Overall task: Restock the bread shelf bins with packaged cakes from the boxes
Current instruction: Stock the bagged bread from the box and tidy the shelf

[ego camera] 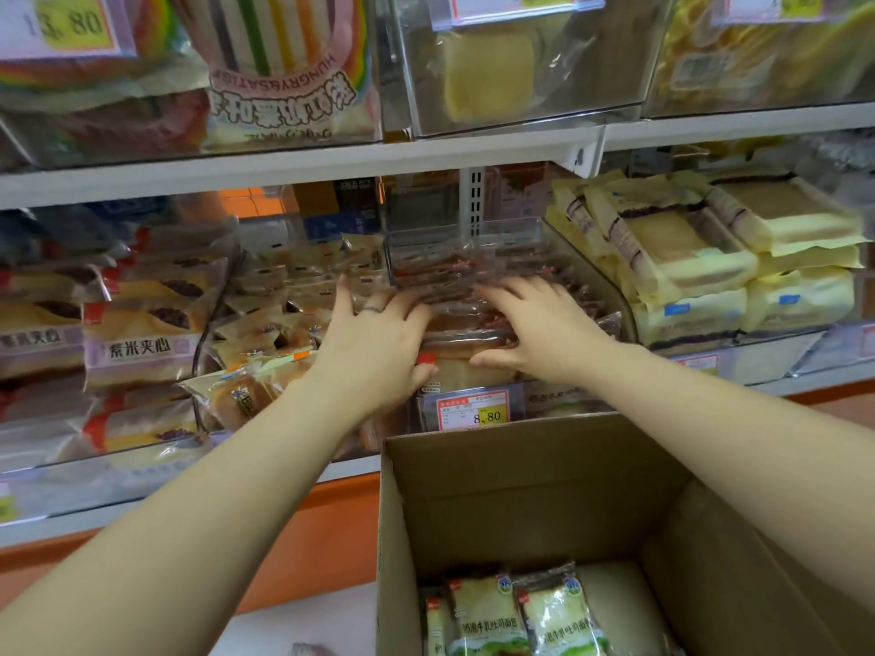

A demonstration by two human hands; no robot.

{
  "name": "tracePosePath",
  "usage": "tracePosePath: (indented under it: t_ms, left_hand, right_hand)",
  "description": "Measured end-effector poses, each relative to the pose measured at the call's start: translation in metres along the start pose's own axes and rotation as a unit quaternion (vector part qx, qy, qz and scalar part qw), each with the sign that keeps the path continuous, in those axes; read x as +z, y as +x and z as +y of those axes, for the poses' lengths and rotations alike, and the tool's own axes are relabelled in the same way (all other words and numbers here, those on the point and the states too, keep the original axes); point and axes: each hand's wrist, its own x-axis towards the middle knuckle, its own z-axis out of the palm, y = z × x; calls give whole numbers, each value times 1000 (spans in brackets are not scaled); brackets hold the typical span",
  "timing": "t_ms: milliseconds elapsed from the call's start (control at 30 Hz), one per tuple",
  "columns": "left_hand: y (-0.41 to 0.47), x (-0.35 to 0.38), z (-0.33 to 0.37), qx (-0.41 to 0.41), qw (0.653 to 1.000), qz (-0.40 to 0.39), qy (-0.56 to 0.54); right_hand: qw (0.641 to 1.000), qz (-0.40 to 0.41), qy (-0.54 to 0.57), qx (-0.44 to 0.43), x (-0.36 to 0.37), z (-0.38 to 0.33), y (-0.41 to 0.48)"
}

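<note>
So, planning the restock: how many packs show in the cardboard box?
3: left pack, middle pack, right pack, side by side in the cardboard box; others may be hidden.

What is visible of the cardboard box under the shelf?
The cardboard box is plain brown and open-topped, its bare inner walls showing. It stands upright in front of the lower shelf, mostly empty: a few packaged cakes with green-and-white labels lie at its bottom. Its base is out of view. The left hand and right hand are at the shelf, not touching it.
</note>
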Motion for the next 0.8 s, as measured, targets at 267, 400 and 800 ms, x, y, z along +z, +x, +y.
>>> tracePosePath:
  t_ms: [267,400,800]
  left_hand:
    - [1,9,23,1,997,-48,56]
    - [10,4,30,10,991,-79,112]
    - [7,-19,51,33,997,-27,-63]
  right_hand:
    - [999,-21,-32,-33,29,-3,-9]
    - [998,-44,-31,-36,27,-3,-2]
    - [998,-48,24,36,1,43,-42]
